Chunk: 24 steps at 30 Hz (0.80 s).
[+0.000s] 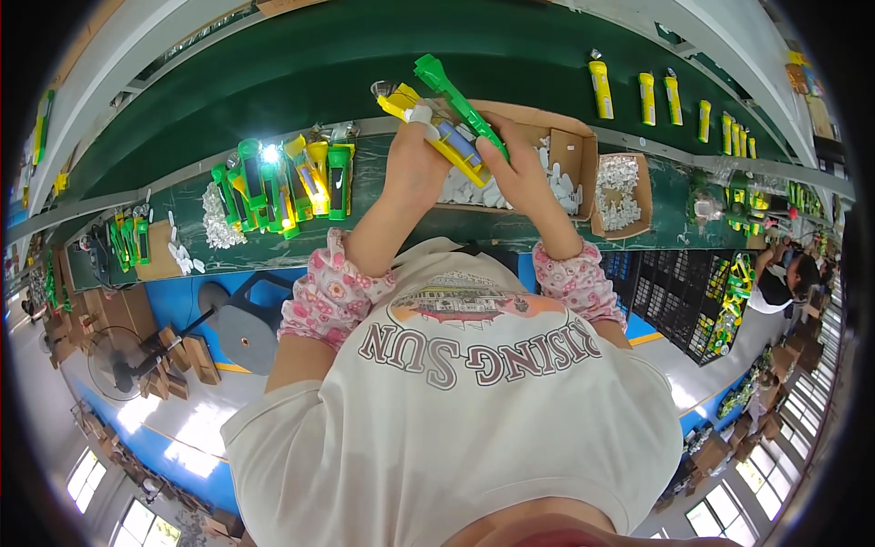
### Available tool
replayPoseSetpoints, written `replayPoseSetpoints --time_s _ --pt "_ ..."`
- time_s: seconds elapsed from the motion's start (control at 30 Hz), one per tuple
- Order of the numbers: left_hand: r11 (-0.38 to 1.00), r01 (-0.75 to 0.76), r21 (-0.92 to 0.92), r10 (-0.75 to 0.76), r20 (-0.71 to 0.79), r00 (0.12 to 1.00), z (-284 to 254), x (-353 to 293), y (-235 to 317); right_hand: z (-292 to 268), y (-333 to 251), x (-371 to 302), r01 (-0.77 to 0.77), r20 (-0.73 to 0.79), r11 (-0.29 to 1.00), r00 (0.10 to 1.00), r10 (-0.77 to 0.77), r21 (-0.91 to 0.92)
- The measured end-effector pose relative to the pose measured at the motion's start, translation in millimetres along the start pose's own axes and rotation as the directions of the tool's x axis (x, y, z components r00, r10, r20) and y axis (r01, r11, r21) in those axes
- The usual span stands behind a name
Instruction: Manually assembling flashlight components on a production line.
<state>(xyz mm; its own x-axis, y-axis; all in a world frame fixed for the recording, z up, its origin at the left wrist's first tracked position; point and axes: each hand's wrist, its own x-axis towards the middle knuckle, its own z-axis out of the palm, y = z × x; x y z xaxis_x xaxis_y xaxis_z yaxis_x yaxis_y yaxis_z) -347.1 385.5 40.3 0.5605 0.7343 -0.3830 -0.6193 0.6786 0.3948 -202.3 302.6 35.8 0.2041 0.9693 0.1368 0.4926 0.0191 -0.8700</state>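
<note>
My left hand (415,164) is closed on a yellow flashlight half-shell (395,98), tilted over the bench. A blue-purple cylindrical battery (458,143) lies in this shell, and a clear reflector head (383,89) sits at its far left end. Something white shows at my left fingertips. In my right hand (521,169), fingers gripping its lower end, is a long green flashlight half-shell (448,88). Its near end is close beside the yellow one; its far end is angled away. Beneath both hands is a cardboard box (583,146) of small white plastic parts (561,187).
Left on the bench are several green and yellow flashlights (287,187), one lit, beside a silvery pile of small parts (219,219). A smaller carton (620,190) holds shiny pieces. Yellow flashlights (647,98) stand along the green belt (510,55). Black crates (674,292) are at right.
</note>
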Motion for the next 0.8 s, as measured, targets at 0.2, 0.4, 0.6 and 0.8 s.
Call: replayPoseSetpoints --time_s 0.2,0.4,0.6,0.8 --pt "0.990 -0.120 0.074 0.127 -0.095 0.987 -2 3 0 7 -8 -1 -0.097 0.035 0.977 0.995 0.092 0.189" --pt "0.920 -0.163 0.357 0.239 -0.179 0.955 -17 13 -8 32 -32 -5 0.068 -0.074 0.975 0.994 -0.086 -0.213" --pt "0.990 -0.119 -0.082 0.118 -0.015 0.993 -17 7 -4 37 -34 -9 0.008 -0.035 0.966 0.999 -0.018 -0.257" --pt "0.860 -0.091 0.502 0.088 0.031 0.996 -33 17 20 32 -24 -24 -0.047 0.132 0.910 0.985 0.111 -0.411"
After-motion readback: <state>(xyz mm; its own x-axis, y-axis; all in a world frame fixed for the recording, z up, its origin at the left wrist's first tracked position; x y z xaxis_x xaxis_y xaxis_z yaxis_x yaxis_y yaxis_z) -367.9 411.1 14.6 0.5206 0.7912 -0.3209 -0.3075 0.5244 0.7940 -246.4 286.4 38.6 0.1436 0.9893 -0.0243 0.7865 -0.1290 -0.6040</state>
